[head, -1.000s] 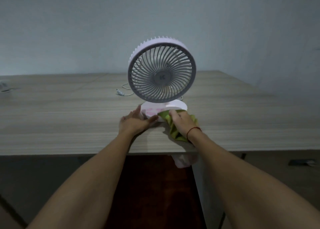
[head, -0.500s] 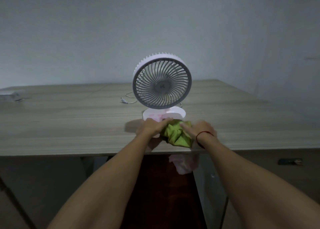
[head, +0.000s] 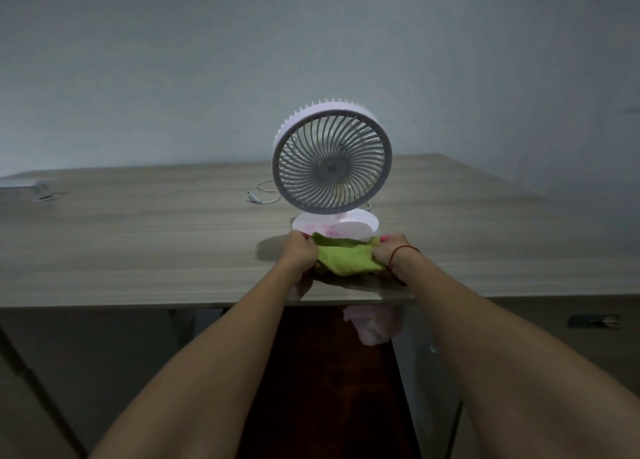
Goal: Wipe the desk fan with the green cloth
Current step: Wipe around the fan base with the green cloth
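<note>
Two bare forearms reach over a wooden desk (head: 138, 243). The left hand (head: 300, 250) and right hand (head: 393, 250) each grip one end of a green cloth (head: 341, 259), held just in front of the round base of a white desk fan (head: 331, 157). A thin cable (head: 259, 198) lies behind the fan.

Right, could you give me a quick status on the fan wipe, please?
Left hand and right hand both gripping green cloth near desk edge. Fan upright just behind. Cable behind fan, clear of hands.
</note>
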Demonstrator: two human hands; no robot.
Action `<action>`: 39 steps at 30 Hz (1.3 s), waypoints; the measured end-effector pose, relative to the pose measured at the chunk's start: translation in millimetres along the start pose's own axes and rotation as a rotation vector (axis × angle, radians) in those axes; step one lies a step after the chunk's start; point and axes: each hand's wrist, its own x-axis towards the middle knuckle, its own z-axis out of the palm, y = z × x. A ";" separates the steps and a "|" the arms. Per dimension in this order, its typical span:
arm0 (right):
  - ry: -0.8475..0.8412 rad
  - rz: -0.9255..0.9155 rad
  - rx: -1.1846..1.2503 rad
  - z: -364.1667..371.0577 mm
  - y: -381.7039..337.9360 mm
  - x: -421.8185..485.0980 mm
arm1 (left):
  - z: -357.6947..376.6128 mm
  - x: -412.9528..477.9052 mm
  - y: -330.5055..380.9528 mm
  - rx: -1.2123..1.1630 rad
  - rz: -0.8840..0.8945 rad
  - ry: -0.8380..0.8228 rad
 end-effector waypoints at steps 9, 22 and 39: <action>0.081 0.027 -0.360 -14.5 -2.4 2.7 | 14.6 7.0 -0.6 -0.059 0.100 0.087; -0.014 -0.083 -0.389 -25.1 -1.8 5.3 | 24.7 5.2 17.7 0.611 0.066 -0.184; -0.307 -0.022 0.578 50.0 -54.8 -18.3 | -44.8 -11.9 2.0 -0.941 -0.268 -0.404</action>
